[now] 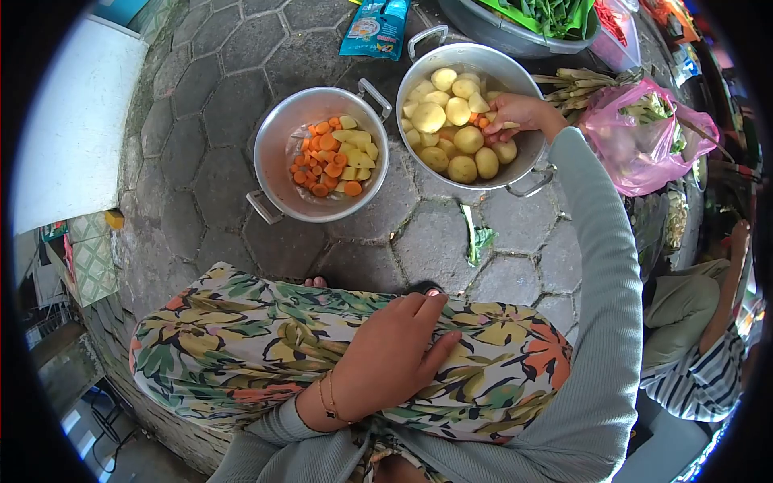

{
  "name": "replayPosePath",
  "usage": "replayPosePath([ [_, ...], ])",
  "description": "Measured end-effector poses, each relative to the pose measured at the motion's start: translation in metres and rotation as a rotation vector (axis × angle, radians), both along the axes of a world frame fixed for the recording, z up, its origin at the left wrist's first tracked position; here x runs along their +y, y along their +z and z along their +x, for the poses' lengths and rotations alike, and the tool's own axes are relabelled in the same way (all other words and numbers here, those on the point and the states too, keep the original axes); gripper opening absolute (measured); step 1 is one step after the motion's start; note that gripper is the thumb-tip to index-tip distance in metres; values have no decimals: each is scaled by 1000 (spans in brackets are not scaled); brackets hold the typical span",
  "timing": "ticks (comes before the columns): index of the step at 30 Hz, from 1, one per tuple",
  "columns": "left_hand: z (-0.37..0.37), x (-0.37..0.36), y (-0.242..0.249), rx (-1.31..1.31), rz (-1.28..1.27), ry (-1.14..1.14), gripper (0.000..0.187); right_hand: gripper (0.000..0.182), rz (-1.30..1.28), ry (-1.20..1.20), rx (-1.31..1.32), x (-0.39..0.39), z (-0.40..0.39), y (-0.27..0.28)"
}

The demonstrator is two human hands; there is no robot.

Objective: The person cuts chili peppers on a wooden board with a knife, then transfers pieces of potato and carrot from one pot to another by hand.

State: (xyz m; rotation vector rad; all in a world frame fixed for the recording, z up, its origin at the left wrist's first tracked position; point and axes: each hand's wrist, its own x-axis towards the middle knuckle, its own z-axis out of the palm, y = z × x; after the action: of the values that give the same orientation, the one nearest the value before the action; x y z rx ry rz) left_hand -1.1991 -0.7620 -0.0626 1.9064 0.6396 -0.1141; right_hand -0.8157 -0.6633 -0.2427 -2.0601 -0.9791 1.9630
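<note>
My right hand (515, 117) reaches into a large metal pot (527, 173) with whole peeled potatoes (459, 111) in water. Its fingers are curled among the potatoes, beside a few carrot pieces (481, 120). A pale piece shows at the fingers, but what they grip is partly hidden. Left of this pot stands a smaller metal pot (274, 149), holding sliced carrots (324, 157) and cut potato pieces (357, 155). My left hand (398, 350) lies flat on my flowered clothing, thumb apart, holding nothing.
A cut leafy stalk (473, 233) lies on the paving. Behind the pots are a blue packet (375, 28) and a grey basin (515, 40) with greens. A pink plastic bag (612, 153) of vegetables sits at right, and another person (692, 322) is beyond it.
</note>
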Motion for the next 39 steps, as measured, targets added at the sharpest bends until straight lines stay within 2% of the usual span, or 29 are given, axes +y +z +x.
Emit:
replayPosePath([
  [4, -1, 0, -1, -9, 4, 2, 41, 28, -18, 13, 47, 2, 5, 2],
  [7, -1, 0, -1, -12, -13, 0, 40, 24, -6, 20, -44, 1, 3, -6],
  [9, -1, -1, -1, -17, -5, -5, 40, 24, 148, -127, -100, -1, -1, -15],
  [14, -1, -1, -2, -1, 2, -18, 40, 29, 146, -46, -111, 5, -21, -18],
  [17, -1, 0, -1, 6, 6, -14, 39, 31, 124, -163, -7, 8, -15, -23],
  [19, -1, 1, -1, 17, -5, -10, 39, 34, 62, -160, 244, 8, -12, -21],
  [23, -1, 0, -2, 2, 2, 2, 39, 44, 58, -179, 298, 8, -25, -20],
  [25, -1, 0, -1, 5, 1, 0, 39, 39, 155, -140, 45, 8, -33, -20],
  [29, -1, -2, -2, -15, 10, 6, 41, 36, 240, -218, 118, 5, -34, -22],
  [35, -1, -3, -1, 0, -3, -6, 40, 26, 284, -269, -45, 4, -25, -25],
  [37, -1, -3, 0, -8, 1, 2, 40, 29, 446, -188, -135, 5, -20, -25],
  [38, -1, -3, 1, -9, -3, 4, 40, 29, 448, -183, -133, 5, -17, -19],
  [39, -1, -2, 1, -11, -6, 5, 40, 29, 502, -26, -314, 5, -12, -12],
])
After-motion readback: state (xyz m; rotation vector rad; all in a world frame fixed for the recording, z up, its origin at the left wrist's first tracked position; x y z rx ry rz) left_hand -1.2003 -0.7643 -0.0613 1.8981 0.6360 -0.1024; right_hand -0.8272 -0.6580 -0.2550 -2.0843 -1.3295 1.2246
